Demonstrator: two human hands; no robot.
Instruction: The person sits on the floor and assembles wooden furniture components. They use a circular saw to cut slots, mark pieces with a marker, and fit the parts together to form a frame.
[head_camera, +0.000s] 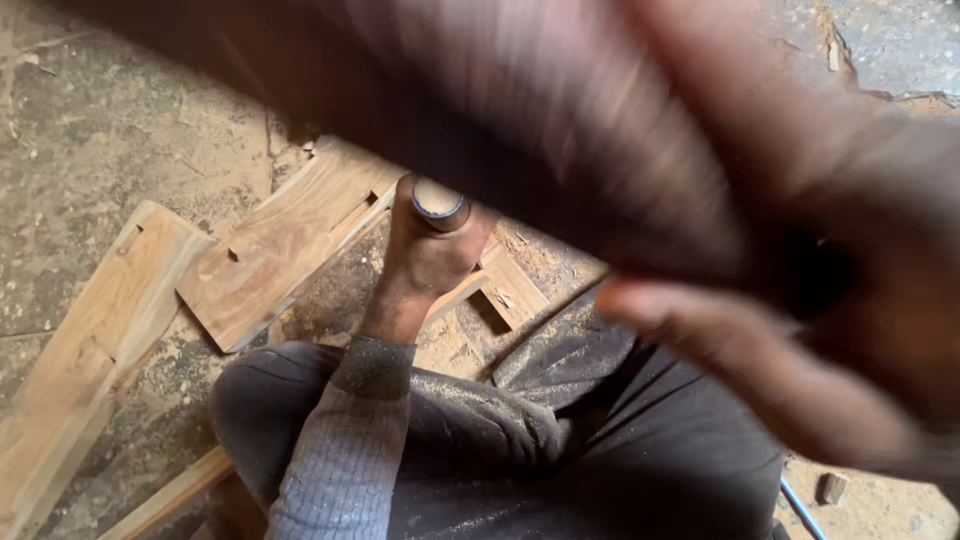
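My left hand (425, 262) is closed around a chisel with a wooden handle (440, 205). The handle has a metal ring at its top and stands upright. The chisel's tip is hidden behind my hand, over a slotted wooden piece (508, 288) on the floor. My right hand (850, 300) is close to the camera and blurred. It grips a long wooden piece (520, 110) that smears across the top of the view, above the chisel handle. My knees in dark, dusty trousers (560, 420) are below.
A notched wooden board (275, 250) lies left of the chisel, and a longer plank (95, 335) lies further left. A thin wood strip (165, 497) sits at the lower left. A small wood block (832, 487) and a blue rod (800, 510) are at the lower right. The concrete floor is covered in sawdust.
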